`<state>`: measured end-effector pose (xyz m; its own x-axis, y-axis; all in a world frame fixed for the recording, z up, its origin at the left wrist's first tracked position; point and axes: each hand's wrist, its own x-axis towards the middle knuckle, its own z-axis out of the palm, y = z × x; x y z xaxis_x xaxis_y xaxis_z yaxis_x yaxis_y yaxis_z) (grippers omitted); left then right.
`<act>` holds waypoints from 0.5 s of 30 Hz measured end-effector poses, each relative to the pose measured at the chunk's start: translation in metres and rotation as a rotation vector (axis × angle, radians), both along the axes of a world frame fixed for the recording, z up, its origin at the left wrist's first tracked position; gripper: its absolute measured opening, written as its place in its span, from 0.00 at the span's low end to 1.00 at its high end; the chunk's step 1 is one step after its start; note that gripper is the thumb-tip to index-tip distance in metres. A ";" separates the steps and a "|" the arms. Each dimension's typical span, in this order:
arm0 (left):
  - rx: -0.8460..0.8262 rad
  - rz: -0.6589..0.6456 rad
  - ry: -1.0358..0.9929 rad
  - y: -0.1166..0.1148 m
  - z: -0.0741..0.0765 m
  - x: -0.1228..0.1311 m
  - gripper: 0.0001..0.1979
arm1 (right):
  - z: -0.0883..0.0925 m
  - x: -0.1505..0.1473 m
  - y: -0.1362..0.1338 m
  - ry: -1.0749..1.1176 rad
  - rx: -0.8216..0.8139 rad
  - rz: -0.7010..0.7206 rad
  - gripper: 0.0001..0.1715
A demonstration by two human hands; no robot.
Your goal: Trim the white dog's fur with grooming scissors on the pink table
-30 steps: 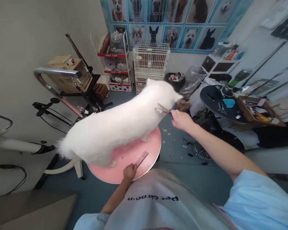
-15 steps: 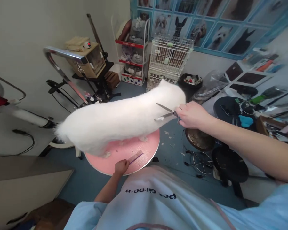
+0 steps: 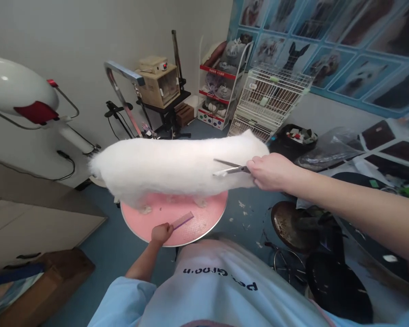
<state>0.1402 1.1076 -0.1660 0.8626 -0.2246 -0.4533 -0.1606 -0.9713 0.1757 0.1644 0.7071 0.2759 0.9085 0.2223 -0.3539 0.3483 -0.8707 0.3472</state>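
A white dog stands side-on upon a round pink grooming table, its rear to the left and its head end to the right, facing away. My right hand grips a pair of scissors by the handles. Their blades are parted and lie against the fur of the dog's near side; a tuft of white hair clings to the lower blade. Low over the table's front edge, my left hand is closed round the end of a purple-backed comb, whose teeth point away from me.
A metal grooming arm rises behind the dog's back. To the left stands a white dryer on a stand. Wire cages and a shelf rack are behind; a black stool stands at right.
The view has turned left. The scissors have shifted along the dog's side towards its rear, and their blades are closer together. My left hand still holds the comb.
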 end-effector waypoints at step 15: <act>-0.007 0.055 -0.023 0.000 -0.003 -0.001 0.28 | -0.001 0.017 0.006 0.024 -0.059 0.093 0.14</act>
<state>0.1389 1.1078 -0.1686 0.8839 -0.1799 -0.4317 -0.1111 -0.9774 0.1798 0.1812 0.7135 0.2747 0.8761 0.2831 -0.3902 0.4351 -0.8127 0.3875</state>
